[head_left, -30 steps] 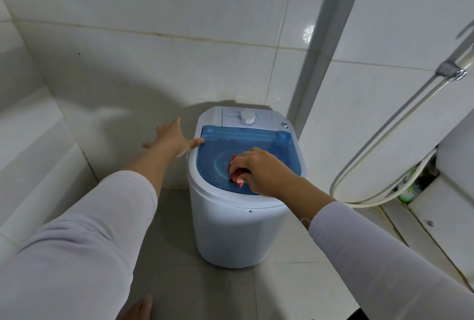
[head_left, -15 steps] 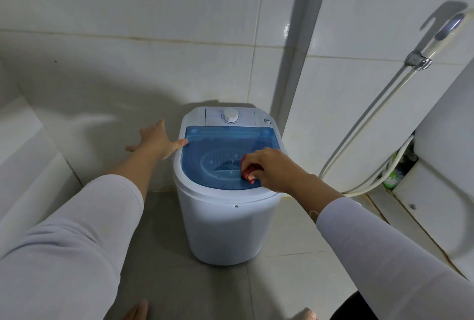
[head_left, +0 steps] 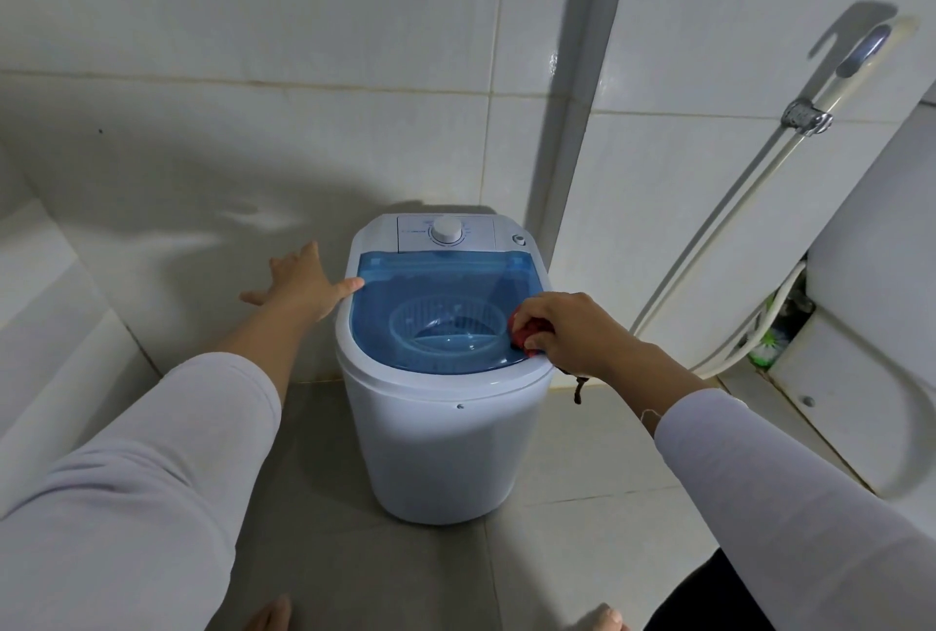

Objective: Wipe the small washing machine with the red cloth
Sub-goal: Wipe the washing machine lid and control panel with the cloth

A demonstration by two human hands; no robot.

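Note:
The small white washing machine point(head_left: 445, 448) stands on the tiled floor against the wall, with a see-through blue lid point(head_left: 430, 296) and a white dial point(head_left: 446, 229) on its back panel. My right hand point(head_left: 567, 331) grips the bunched red cloth point(head_left: 529, 334) and presses it on the lid's right front edge. Most of the cloth is hidden under my fingers. My left hand point(head_left: 301, 283) is spread flat, its thumb touching the machine's left rim.
A white pipe point(head_left: 567, 124) runs up the wall corner behind the machine. A shower hose and handset point(head_left: 790, 144) hang at the right, beside a white fixture point(head_left: 861, 377). A tiled ledge point(head_left: 61, 306) is at the left. My feet show at the bottom edge.
My right hand has slid the red cloth from the middle of the lid to its right front edge. My left hand has stayed on the left rim.

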